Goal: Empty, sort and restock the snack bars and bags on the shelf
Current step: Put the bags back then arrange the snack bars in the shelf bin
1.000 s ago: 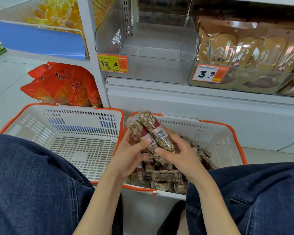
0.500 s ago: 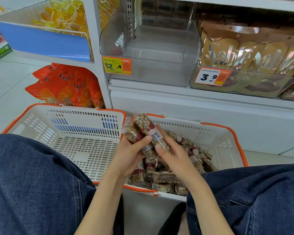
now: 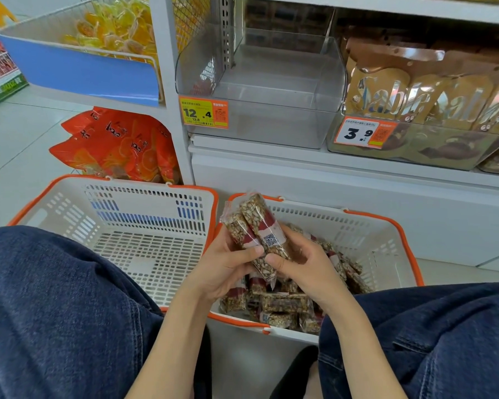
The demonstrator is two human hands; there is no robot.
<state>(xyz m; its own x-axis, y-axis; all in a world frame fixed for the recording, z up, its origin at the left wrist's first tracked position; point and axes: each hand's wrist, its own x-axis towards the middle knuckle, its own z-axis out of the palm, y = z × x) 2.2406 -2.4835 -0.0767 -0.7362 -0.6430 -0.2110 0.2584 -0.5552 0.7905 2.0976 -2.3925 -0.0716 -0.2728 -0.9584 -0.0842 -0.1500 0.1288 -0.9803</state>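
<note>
Both hands hold a small bunch of clear-wrapped nut snack bars over the right basket. My left hand grips the bunch from the left, thumb across the front. From the right, my right hand clasps the same bars with curled fingers. Several more bars lie piled in the right basket below. The clear shelf bin with the 12.4 price tag stands empty straight ahead. The left basket holds nothing.
Brown Sablé bags fill the bin to the right, tagged 3.9. Orange snack bags sit low on the left, yellow candies in a wire bin above. My denim-clad knees frame both baskets.
The hands have kept hold of the bars and shifted them slightly, squaring the bunch; the camera has tilted a little, so the shelf sits lower in view.
</note>
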